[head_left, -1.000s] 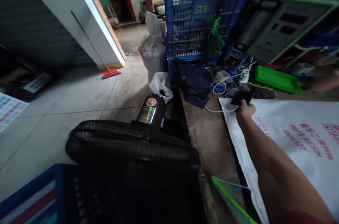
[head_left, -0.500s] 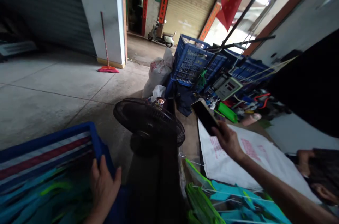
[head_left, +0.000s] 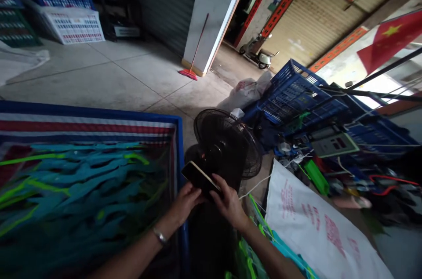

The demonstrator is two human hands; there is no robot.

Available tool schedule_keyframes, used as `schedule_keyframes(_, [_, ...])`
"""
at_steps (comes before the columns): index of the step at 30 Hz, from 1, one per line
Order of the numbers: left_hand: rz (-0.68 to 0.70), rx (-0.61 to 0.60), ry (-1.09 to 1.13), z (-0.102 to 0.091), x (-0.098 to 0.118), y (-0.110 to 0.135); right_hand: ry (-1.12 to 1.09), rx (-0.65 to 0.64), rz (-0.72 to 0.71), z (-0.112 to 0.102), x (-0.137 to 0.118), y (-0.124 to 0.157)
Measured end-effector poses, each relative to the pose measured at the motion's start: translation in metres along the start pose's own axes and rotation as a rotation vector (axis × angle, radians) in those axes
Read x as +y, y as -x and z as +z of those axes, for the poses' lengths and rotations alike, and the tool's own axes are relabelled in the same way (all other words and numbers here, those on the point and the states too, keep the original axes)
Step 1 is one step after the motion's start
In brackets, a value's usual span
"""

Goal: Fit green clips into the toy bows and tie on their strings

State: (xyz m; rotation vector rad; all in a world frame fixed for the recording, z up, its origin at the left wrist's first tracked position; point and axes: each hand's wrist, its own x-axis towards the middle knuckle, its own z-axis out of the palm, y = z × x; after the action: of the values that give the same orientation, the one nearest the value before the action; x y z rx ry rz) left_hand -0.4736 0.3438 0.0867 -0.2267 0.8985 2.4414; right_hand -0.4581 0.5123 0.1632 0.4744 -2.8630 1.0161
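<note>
Both my hands hold a dark phone (head_left: 199, 176) in front of me, low in the middle of the view. My left hand (head_left: 183, 203) grips its near left side, fingers curled under it. My right hand (head_left: 228, 202) pinches its right end, thumb on top. Just beyond the phone stands a black electric fan (head_left: 227, 143) with a round wire cage. A blue-rimmed bin (head_left: 99, 112) full of teal and green plastic hangers (head_left: 82, 191) sits at my left.
A white printed sack (head_left: 316, 226) covers the bench on the right, with more hangers (head_left: 260, 244) at its near edge. Blue crates (head_left: 296, 94), a scale display (head_left: 334, 143) and clutter lie behind. A broom (head_left: 193, 61) leans on a white pillar across the tiled floor.
My right hand has brought the phone back from over the sack to my front, and my left hand has left the bin's rim and taken hold of the phone too. The view swung left.
</note>
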Motion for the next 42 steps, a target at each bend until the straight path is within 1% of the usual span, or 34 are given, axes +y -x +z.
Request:
schedule_keyframes(3, [0.002,-0.004,-0.016,0.003,-0.005,-0.016,0.026,-0.042,-0.053,-0.008,0.011,-0.013])
schedule_keyframes(5, [-0.007,-0.026,-0.036,0.007,-0.009,-0.027,0.037,-0.045,-0.053,-0.014,0.018,-0.021])
schedule_keyframes(10, [-0.047,-0.076,-0.1,0.019,-0.019,-0.055,0.025,0.014,-0.021,-0.026,0.045,-0.029])
schedule_keyframes(14, [-0.093,-0.082,-0.144,0.024,-0.022,-0.072,0.008,0.08,0.035,-0.027,0.066,-0.027])
schedule_keyframes(17, [-0.12,-0.066,-0.151,0.026,-0.023,-0.079,-0.006,0.083,0.073,-0.025,0.075,-0.03])
schedule_keyframes(22, [-0.152,0.001,-0.142,0.024,-0.025,-0.09,0.004,0.031,0.108,-0.017,0.089,-0.035])
schedule_keyframes(28, [-0.241,0.075,-0.128,0.02,-0.027,-0.097,0.1,-0.068,0.123,-0.007,0.101,-0.029])
schedule_keyframes(35, [-0.413,0.251,-0.179,0.016,-0.036,-0.106,0.181,-0.231,0.118,0.014,0.108,-0.027])
schedule_keyframes(39, [-0.466,0.34,-0.199,0.015,-0.04,-0.11,0.215,-0.293,0.14,0.024,0.112,-0.025])
schedule_keyframes(42, [-0.494,0.39,-0.22,0.014,-0.041,-0.111,0.253,-0.338,0.182,0.027,0.115,-0.026])
